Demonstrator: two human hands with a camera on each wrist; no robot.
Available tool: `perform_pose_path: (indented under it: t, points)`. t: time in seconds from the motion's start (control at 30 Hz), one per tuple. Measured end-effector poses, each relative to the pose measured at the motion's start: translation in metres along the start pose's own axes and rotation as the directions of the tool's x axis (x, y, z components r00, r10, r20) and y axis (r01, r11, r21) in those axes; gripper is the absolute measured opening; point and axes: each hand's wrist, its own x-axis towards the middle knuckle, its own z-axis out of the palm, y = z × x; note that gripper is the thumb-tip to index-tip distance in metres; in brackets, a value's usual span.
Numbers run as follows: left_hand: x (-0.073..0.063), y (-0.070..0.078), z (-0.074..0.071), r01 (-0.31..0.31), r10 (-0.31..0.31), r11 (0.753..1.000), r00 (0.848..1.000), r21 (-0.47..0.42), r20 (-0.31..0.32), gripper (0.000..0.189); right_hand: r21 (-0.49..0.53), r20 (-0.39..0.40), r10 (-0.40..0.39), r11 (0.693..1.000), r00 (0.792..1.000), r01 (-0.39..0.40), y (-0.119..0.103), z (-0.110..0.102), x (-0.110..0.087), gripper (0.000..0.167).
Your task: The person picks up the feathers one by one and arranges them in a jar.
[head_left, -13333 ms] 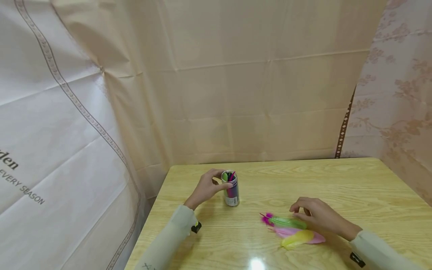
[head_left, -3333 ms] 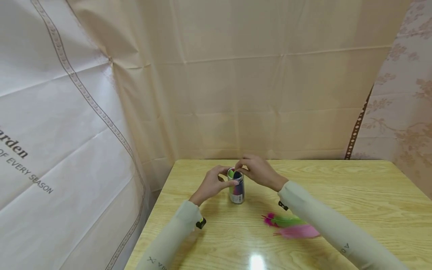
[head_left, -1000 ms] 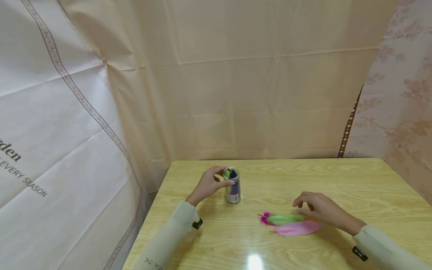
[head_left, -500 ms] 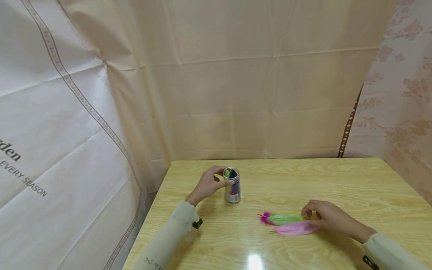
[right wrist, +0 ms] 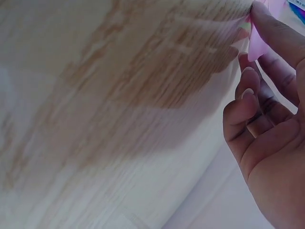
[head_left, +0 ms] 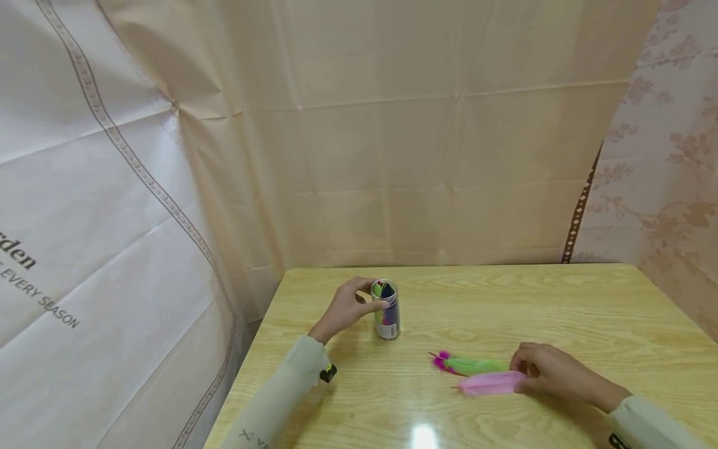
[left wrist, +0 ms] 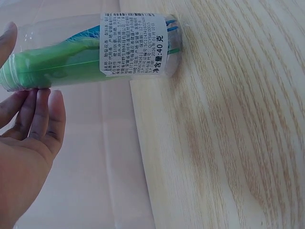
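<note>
My left hand (head_left: 343,310) grips a clear plastic jar (head_left: 388,327) near its open mouth, fingers and thumb on opposite sides. The jar stands upright on the table with green, dark blue and other coloured feathers inside. In the left wrist view the jar (left wrist: 90,62) shows a white printed label (left wrist: 133,44) and a green feather (left wrist: 62,62) through its wall. Over on the right, my right hand (head_left: 561,376) pinches the tip end of a pink feather (head_left: 489,383) between thumb and forefinger. In the right wrist view the pink feather (right wrist: 258,45) shows at the fingertips.
A light green feather (head_left: 477,366) lies just behind the pink one, with a magenta tuft (head_left: 442,360) at its left end. The wood-grain table (head_left: 482,312) meets a beige cloth backdrop (head_left: 392,187) at its far edge.
The yellow feather is gone from the table. My right hand was at the jar's mouth, came back right, and within the last second lowered onto the pink feather. The left hand keeps hold of the jar.
</note>
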Motion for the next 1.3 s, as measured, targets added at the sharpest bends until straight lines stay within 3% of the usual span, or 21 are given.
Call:
perform_pose_path:
  t: [0.27,0.47,1.03,1.3]
  points:
    - [0.000,0.000,0.000,-0.003,0.003,1.000,1.000,-0.003,0.003,0.054,0.106,0.051,0.090,0.990,0.995,-0.095,-0.002,-0.002,-0.003,0.008]
    - [0.000,0.000,0.000,-0.010,0.010,1.000,1.000,-0.004,-0.001,0.052,0.206,0.018,0.067,0.976,0.998,-0.069,0.000,-0.006,-0.004,0.004]
    - [0.000,0.000,0.000,-0.012,0.012,1.000,1.000,-0.007,0.003,0.052,0.265,-0.103,0.075,0.963,0.992,-0.046,-0.003,-0.018,-0.004,0.013]
    - [0.000,0.001,0.000,-0.007,0.007,1.000,1.000,-0.007,0.003,0.054,0.221,-0.188,0.091,0.974,0.978,-0.048,-0.006,-0.022,0.003,0.017]
